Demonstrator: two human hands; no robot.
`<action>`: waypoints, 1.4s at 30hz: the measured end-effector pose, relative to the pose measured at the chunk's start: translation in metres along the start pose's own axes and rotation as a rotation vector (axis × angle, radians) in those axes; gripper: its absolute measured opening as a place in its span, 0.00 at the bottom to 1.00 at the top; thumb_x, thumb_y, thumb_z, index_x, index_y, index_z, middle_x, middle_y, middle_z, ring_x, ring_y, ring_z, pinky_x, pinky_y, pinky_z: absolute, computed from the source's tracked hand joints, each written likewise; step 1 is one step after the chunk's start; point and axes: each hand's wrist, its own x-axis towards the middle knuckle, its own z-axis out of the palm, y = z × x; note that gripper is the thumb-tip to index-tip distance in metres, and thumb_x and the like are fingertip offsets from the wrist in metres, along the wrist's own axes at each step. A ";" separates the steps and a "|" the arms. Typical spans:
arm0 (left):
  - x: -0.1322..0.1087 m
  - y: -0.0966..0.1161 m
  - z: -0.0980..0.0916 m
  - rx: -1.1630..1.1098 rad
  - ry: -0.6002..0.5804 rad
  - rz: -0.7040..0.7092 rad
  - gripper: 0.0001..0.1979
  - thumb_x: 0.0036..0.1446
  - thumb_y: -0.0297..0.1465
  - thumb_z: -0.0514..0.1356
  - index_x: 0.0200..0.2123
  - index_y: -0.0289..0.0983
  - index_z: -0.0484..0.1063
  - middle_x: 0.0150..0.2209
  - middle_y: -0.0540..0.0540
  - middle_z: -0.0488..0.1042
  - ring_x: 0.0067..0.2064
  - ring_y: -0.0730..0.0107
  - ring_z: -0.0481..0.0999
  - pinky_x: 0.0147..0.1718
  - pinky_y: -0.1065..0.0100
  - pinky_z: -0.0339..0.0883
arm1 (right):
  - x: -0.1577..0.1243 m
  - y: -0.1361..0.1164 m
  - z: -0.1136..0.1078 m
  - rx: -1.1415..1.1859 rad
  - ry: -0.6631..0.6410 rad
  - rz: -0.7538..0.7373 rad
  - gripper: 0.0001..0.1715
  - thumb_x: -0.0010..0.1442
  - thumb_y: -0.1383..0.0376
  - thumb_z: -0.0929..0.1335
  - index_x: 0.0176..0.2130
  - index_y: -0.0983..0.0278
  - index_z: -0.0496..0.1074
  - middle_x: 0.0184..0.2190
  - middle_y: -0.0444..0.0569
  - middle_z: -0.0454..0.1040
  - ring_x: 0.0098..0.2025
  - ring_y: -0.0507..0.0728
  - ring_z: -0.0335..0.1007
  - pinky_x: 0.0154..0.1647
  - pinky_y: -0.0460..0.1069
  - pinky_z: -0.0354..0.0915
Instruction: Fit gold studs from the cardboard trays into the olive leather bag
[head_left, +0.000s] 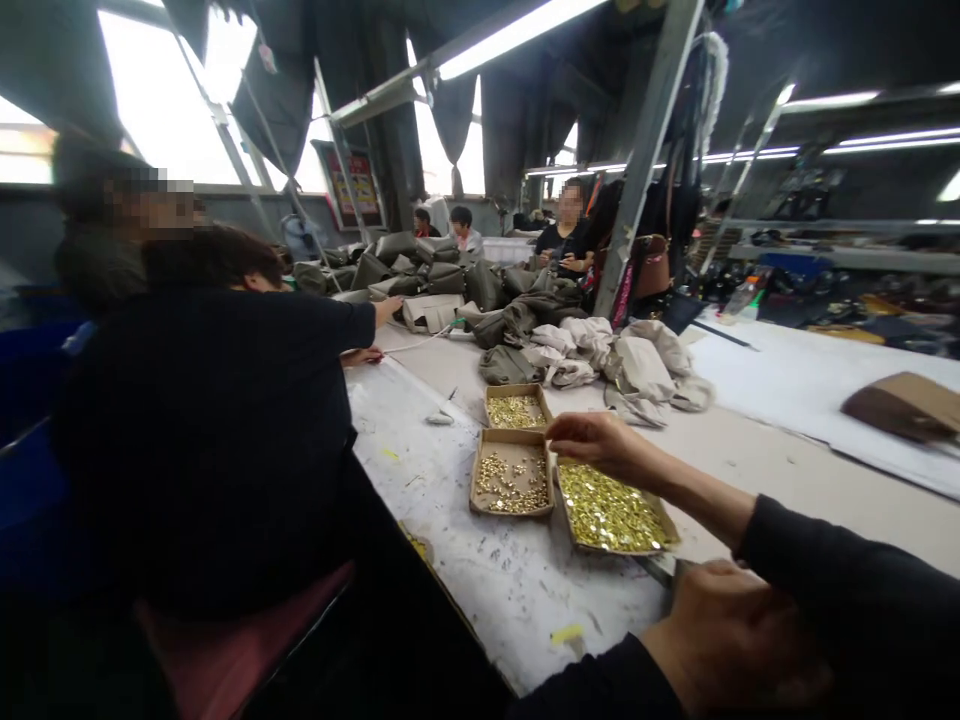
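Note:
My right hand point(600, 445) reaches in from the right over the meeting edges of the cardboard trays, its fingers bent down and drawn together. Whatever may be between the fingertips is too small to tell. Under and beside it is a tray point(670, 530) full of shiny gold metal pieces point(611, 505). To its left a second tray point(475, 475) holds scattered small gold studs point(510, 485). Behind that stands a smaller tray point(546, 400) with more gold pieces point(516, 411). Nearer the camera, my left hand point(739, 635) is closed and slightly blurred; its contents are hidden.
A co-worker in black point(217, 420) sits at the left, arms stretched over the table point(420, 470). Grey-green bag pieces point(442, 270) and beige ones point(637, 365) are heaped across the back. A metal post point(649, 150) rises behind the heap. A brown piece point(904, 405) lies at the right.

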 end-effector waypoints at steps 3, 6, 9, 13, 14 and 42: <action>-0.002 0.003 -0.003 -0.124 0.116 -0.037 0.10 0.59 0.34 0.61 0.41 0.36 0.75 0.36 0.48 0.82 0.34 0.69 0.82 0.35 0.65 0.75 | -0.048 -0.001 -0.047 0.204 0.097 0.083 0.22 0.65 0.49 0.70 0.43 0.66 0.76 0.36 0.50 0.78 0.37 0.55 0.73 0.41 0.50 0.69; 0.002 0.005 -0.013 -0.184 0.187 -0.044 0.09 0.60 0.26 0.59 0.44 0.35 0.72 0.36 0.47 0.82 0.36 0.67 0.82 0.38 0.64 0.75 | -0.105 0.009 -0.075 0.329 0.196 0.195 0.25 0.60 0.46 0.74 0.39 0.66 0.77 0.33 0.48 0.77 0.34 0.54 0.70 0.39 0.49 0.68; 0.009 0.006 -0.024 -0.235 0.255 -0.022 0.12 0.62 0.22 0.59 0.48 0.35 0.71 0.39 0.45 0.81 0.40 0.66 0.82 0.40 0.64 0.76 | -0.162 0.021 -0.080 0.419 0.269 0.297 0.27 0.57 0.45 0.77 0.37 0.67 0.76 0.30 0.47 0.76 0.31 0.52 0.67 0.36 0.48 0.65; 0.013 0.011 -0.036 -0.163 0.303 0.009 0.13 0.63 0.21 0.62 0.50 0.36 0.73 0.42 0.43 0.77 0.43 0.66 0.82 0.43 0.65 0.79 | -0.224 0.024 -0.067 0.519 0.296 0.347 0.27 0.58 0.46 0.76 0.37 0.67 0.77 0.31 0.47 0.76 0.33 0.53 0.67 0.39 0.49 0.66; 0.014 0.012 -0.038 -0.143 0.311 0.016 0.12 0.63 0.21 0.63 0.49 0.35 0.73 0.42 0.43 0.75 0.44 0.65 0.82 0.43 0.64 0.79 | -0.236 0.023 -0.063 0.539 0.301 0.347 0.25 0.59 0.47 0.76 0.37 0.67 0.77 0.31 0.47 0.75 0.33 0.53 0.67 0.39 0.49 0.65; 0.013 0.018 -0.039 -0.140 0.277 0.040 0.10 0.63 0.20 0.63 0.47 0.35 0.71 0.43 0.44 0.73 0.43 0.67 0.80 0.43 0.64 0.79 | -0.267 0.002 -0.053 0.166 0.269 0.157 0.14 0.72 0.60 0.68 0.42 0.64 0.81 0.38 0.49 0.76 0.40 0.55 0.74 0.45 0.47 0.67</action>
